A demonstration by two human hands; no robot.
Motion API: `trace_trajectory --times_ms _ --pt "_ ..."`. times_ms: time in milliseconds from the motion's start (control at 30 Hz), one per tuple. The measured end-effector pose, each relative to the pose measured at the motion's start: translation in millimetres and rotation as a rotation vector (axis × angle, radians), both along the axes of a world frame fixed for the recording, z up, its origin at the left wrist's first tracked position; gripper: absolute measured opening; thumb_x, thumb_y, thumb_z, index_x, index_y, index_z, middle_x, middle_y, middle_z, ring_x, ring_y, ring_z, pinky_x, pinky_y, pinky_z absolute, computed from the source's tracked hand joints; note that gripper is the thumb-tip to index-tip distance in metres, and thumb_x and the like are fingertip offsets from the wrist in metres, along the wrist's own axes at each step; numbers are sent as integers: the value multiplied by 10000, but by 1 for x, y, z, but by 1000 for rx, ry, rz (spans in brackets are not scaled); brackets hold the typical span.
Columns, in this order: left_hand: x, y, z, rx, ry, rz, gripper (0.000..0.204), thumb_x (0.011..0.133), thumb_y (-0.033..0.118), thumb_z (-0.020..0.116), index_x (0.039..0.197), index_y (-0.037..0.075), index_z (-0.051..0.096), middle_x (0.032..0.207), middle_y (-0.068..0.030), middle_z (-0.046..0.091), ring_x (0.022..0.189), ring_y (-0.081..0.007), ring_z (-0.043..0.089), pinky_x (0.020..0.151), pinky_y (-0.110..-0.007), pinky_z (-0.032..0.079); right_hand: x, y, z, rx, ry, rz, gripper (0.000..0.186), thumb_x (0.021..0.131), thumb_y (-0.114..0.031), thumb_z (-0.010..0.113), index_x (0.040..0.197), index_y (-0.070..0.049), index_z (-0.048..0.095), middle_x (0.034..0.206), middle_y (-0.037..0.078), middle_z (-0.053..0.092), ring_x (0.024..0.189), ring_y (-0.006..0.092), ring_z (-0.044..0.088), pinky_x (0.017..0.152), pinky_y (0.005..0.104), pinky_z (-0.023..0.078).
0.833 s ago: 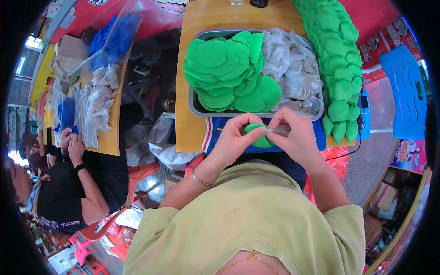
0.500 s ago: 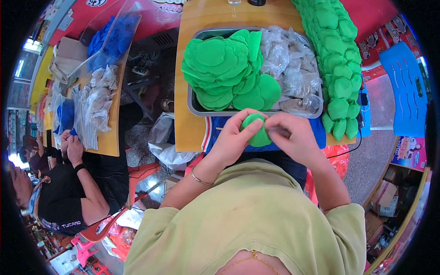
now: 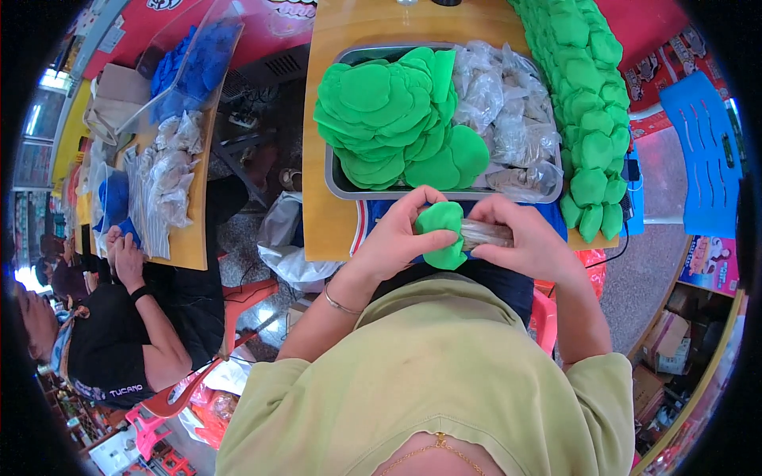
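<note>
My left hand [image 3: 397,236] and my right hand [image 3: 524,240] meet just in front of my chest, at the near edge of a wooden table [image 3: 327,214]. Between them is a flat green felt piece [image 3: 441,234], folded around a small clear plastic packet [image 3: 486,233]. The left fingers pinch the green piece; the right fingers hold the packet pushed against it. Right behind my hands stands a grey metal tray [image 3: 340,184] with a heap of green felt pieces [image 3: 389,119] on its left and clear packets [image 3: 512,127] on its right.
A long stack of green pieces [image 3: 587,103] runs along the table's right side. A blue plastic chair [image 3: 702,151] stands at the right. At the left another person [image 3: 111,333] works at a second table [image 3: 190,238] with blue pieces and clear bags.
The green piece was lying low between my fingertips; now it stands upright and wraps around the clear packet, which shows in my right hand. Both hands stay in the same place.
</note>
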State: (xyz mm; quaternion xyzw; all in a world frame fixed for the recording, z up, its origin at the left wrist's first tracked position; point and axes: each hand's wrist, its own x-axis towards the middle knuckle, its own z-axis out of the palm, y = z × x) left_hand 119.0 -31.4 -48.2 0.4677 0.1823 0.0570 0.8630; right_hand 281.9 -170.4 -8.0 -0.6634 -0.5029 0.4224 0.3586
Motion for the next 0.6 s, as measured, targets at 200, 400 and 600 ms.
trace_trajectory --times_ms 200,400,600 --pt "0 3 -5 -160 -49 -19 309 793 22 640 1048 52 469 918 -3 540 824 -73 539 704 -224 465 0 2 0 16 456 -148 239 791 -68 615 997 -18 504 827 18 562 736 71 514 649 202 410" --pt "3 4 -8 -59 -128 -81 226 819 41 628 1015 45 515 882 -1 558 839 -69 540 736 -227 461 -8 8 4 122 16 -136 171 762 -69 644 899 -5 564 749 36 566 713 133 569 596 271 427" --pt "7 -3 -8 -46 -40 43 119 881 129 575 945 31 553 887 1 566 823 -69 513 732 -200 421 -18 17 5 235 -396 -205 202 698 -107 688 852 -24 587 769 107 580 697 257 588 603 339 451"
